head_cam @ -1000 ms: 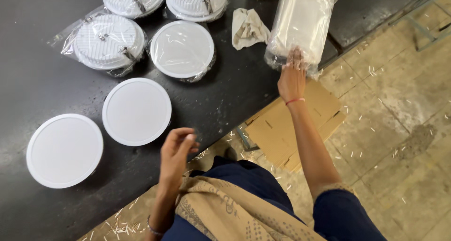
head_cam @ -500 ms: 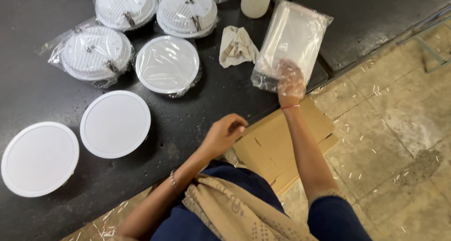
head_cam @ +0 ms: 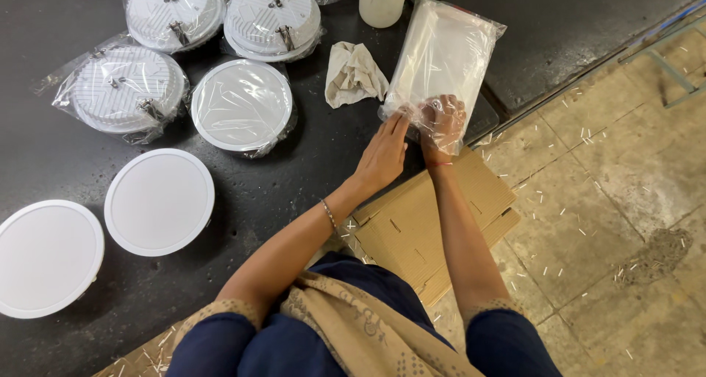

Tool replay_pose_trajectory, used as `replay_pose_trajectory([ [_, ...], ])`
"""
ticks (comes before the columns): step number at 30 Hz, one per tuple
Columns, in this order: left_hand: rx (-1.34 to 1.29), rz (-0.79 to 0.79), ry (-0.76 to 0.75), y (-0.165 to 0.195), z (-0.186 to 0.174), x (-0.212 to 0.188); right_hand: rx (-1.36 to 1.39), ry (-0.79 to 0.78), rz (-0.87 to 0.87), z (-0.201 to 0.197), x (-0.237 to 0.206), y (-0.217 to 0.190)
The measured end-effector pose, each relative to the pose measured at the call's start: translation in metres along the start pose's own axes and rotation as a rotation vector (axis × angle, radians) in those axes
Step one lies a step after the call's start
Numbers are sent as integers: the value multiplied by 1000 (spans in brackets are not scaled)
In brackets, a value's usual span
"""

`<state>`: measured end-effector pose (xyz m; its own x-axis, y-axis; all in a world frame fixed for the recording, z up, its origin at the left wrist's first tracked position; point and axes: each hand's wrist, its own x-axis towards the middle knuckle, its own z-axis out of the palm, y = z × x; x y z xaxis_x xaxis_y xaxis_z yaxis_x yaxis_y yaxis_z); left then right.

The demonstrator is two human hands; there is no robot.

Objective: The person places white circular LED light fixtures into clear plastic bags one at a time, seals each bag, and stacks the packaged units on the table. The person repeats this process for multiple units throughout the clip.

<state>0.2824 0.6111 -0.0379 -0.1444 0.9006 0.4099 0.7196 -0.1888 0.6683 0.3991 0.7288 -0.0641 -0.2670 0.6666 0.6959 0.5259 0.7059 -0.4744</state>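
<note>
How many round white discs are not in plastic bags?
2. Both bare round white discs lie on the dark table at lower left: one near the left edge, one just right of it. The other discs behind them are bagged; more may lie out of view.

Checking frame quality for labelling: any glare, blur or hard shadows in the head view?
Head view: sharp overall, soft even light, faint shadows. Glare streaks on the clear bag stack veil the right hand inside it; the left hand is crisp; wrapped light discs show sheen.

A packing workshop: bagged round light panels (head_cam: 241, 106), flattened cartons (head_cam: 434, 222), littered floor (head_cam: 610, 193)
</note>
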Motion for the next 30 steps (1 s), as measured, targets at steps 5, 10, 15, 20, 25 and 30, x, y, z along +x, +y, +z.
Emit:
replay_pose_trajectory([
  [5, 125, 0, 80, -1, 8, 9, 4, -178, 182, 5, -3, 7],
  [10, 181, -11, 103, -3, 8, 22, 349, -189, 251, 6, -3, 7],
  [15, 152, 25, 109, -8, 6, 20, -36, -229, -8, -20, -5, -18],
  [20, 171, 11, 102, -12, 14, 12, -100, -128, 3, -29, -10, -36],
  [25, 192, 91, 98, -15, 12, 10, 192, -136, 358, -12, -22, -26],
  [30, 160, 21, 140, -11, 10, 14, 236, -105, 317, 1, -37, -18],
])
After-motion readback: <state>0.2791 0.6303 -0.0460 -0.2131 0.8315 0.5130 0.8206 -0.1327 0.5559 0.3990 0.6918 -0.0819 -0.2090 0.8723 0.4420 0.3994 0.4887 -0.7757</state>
